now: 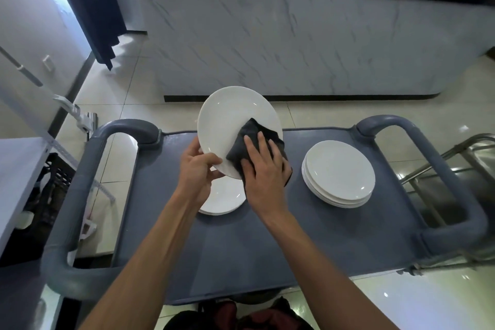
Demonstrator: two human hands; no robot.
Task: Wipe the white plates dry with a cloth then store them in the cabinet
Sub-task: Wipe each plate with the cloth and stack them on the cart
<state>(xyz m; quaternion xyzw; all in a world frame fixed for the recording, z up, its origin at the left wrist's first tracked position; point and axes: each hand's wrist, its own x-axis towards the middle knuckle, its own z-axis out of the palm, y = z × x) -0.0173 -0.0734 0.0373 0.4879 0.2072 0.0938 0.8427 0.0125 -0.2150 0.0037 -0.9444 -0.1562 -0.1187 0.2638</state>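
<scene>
A white plate (227, 120) is held tilted above the grey cart (267, 244). My left hand (197, 171) grips its near left rim, thumb on the face. My right hand (263, 171) presses a dark cloth (253, 131) flat against the plate's lower right part, fingers straight. Below the held plate, a white plate (223, 197) lies on the cart, partly hidden by my hands. A stack of several white plates (338, 173) sits on the cart's right side.
The cart has curved handles at left (80, 195) and right (439, 169). A marble-fronted counter (294, 43) stands beyond it. A metal rack (460, 158) is at the right, a white surface (18, 177) at the left.
</scene>
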